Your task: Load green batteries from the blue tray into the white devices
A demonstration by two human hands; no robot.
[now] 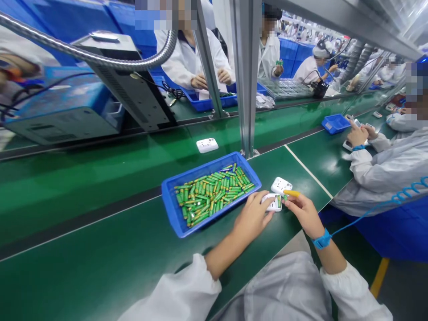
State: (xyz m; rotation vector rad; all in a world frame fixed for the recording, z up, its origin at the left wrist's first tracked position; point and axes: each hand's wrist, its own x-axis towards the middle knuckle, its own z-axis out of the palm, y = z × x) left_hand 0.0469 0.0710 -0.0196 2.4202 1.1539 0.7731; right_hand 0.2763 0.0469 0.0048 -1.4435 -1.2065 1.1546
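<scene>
My left hand [252,214] grips a white plastic device [274,207] on the green bench, fingers over its top and thumb along the near edge. A green battery [279,202] shows in the device's right side. Just right of it, my right hand [305,213] pinches another small green battery [285,197]; a yellow finger cot [291,193] covers one fingertip and a blue wrist strap [322,239] circles the wrist. A second white device [281,184] lies right behind the first. Left of my hands sits a blue bin [171,214] holding many loose green batteries [214,191].
Another white device [207,145] lies on the green conveyor belt [133,162] beyond the bin. A metal post [246,89] rises behind the bin. At right, a co-worker's hands [359,133] hold a device near a small blue tray [335,124]. A coiled blue cord [406,195] hangs there.
</scene>
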